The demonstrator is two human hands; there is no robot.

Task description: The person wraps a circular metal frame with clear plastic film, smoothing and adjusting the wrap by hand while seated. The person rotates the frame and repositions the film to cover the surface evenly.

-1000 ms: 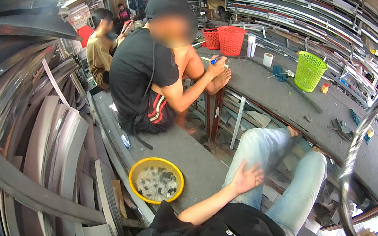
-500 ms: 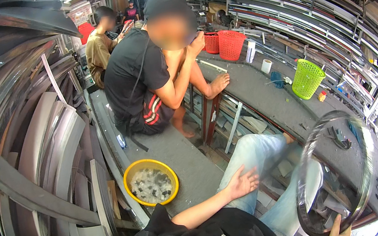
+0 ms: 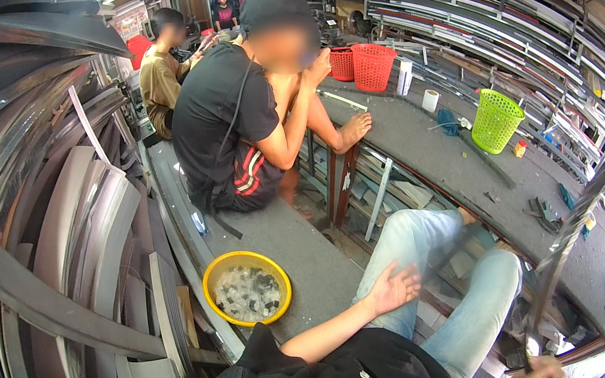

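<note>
Right hand (image 3: 545,372): blurred, cut by the lower edge; fingers look clamped round the low end of a dark curved band (image 3: 595,184). Band rises from there to the right rim, close to the camera, crossing in front of the long counter (image 3: 427,135); contact with anything else, can't tell. Left hand (image 3: 395,285): palm bare, fingers slightly apart, nothing held, over the pale jeans (image 3: 441,227).

Handling, my judgement: wrap the fingers fully rather than pinch, turn it slowly, mind the head; the free left hand could steady the other side.

Counts, going out: 1 band. 1 yellow basin (image 3: 216,303) on the low counter (image 3: 314,265); small clear and black pieces (image 3: 248,292) inside, too jumbled to count. 1 black-capped co-worker (image 3: 221,115) seated beyond the basin, 2 people (image 3: 160,81) farther back. Long counter: 2 red baskets (image 3: 374,69), 1 green basket (image 3: 496,121), 1 white roll (image 3: 430,99), 1 white bottle (image 3: 404,76), 1 small yellow-and-red bottle (image 3: 520,148). Racked metal lengths (image 3: 449,18): many, uncounted.
</note>
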